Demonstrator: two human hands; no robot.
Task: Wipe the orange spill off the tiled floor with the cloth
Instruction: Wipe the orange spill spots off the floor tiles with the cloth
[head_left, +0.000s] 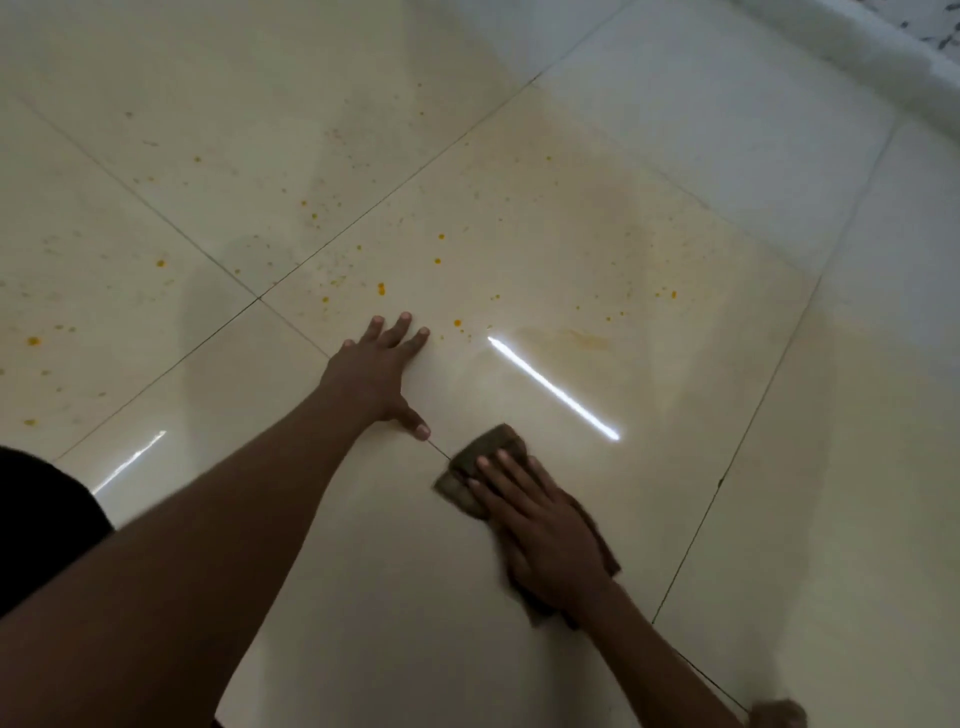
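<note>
The right hand (540, 525) lies flat on a crumpled brown cloth (480, 467), its fingers straight and spread, pressing the fabric against the glossy cream tiled floor (363, 597). The cloth shows beyond the fingertips as a folded corner and again along the outer side of the hand and by the wrist; the middle of it is hidden under the palm. It sits right on a thin dark grout line (439, 451), where the line runs out from under its far corner.

The left hand (376, 374) rests palm down on the floor just beyond the cloth, fingers straight and fanned, holding nothing; its thumb tip lies close to the cloth's far corner without touching it. The bare left forearm (208, 545) reaches in from the near left, past a dark piece of clothing (41, 519).

The orange spill (382, 289) lies farther out from the cloth, past the left fingertips: scattered orange drops and fine specks across several tiles, thickest to the far left of the cloth. A faint orange smear (582, 340) marks the tile beyond the cloth to its right. Between that smear and the cloth runs a bright white streak of reflected light (553, 387). A second, smaller glare (130, 462) shines well to the left of the cloth.
</note>
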